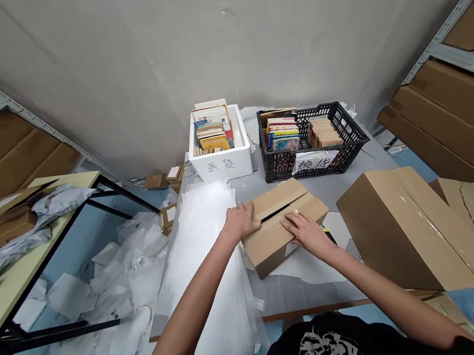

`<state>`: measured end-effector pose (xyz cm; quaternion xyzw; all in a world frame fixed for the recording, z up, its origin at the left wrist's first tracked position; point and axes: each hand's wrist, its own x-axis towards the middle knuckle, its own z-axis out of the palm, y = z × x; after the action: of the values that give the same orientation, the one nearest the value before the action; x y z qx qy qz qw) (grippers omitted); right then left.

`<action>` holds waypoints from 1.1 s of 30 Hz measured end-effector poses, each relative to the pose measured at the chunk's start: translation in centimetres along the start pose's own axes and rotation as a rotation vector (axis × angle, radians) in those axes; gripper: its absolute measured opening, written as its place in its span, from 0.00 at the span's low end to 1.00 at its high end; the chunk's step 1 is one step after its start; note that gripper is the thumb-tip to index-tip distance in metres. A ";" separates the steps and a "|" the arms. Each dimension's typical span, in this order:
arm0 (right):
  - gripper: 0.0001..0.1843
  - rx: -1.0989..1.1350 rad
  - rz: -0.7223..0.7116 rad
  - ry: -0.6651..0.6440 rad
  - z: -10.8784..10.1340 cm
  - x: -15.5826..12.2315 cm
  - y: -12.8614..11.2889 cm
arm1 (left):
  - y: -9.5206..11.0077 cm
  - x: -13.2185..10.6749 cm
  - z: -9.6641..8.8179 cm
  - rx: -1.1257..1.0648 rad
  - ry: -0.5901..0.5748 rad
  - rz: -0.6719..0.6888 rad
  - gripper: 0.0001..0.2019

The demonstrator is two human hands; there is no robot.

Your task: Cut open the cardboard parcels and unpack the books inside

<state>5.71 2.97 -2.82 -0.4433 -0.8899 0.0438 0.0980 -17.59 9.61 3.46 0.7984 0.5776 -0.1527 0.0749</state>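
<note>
A small brown cardboard box [275,238] lies on the grey table [339,184] in front of me, its two top flaps nearly closed with a narrow dark gap between them. My left hand [241,221] rests on the box's left end, fingers curled over the far flap's edge. My right hand [305,232] lies flat on the near flap, fingers stretched out and pressing down. Neither hand grips anything else.
A stack of white foam sheets [209,268] lies left of the box. Behind stand a white foam bin [222,165] of books and a black plastic crate [351,133] of books. A large cardboard box [394,235] lies at the right. Paper scraps litter the floor at left.
</note>
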 end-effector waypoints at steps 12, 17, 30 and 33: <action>0.33 0.426 0.438 0.127 2.8 1.3 5.0 | 8.8 -1.5 1.9 -0.114 -0.166 -0.403 0.43; 0.33 0.538 0.366 0.097 1.5 4.6 9.2 | 7.9 -1.7 1.1 -0.209 -0.150 -0.220 0.38; 0.25 0.021 1.005 0.034 8.2 -9.0 4.8 | 4.9 6.0 -0.1 0.089 0.026 1.020 0.27; 0.28 0.039 1.087 -0.151 10.2 -10.6 3.8 | 5.4 7.6 0.3 0.094 -0.008 1.107 0.28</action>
<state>12.73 -3.07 -14.83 -0.8328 -0.5365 0.1362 0.0053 -10.40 14.59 0.38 0.9846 0.0641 -0.1195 0.1105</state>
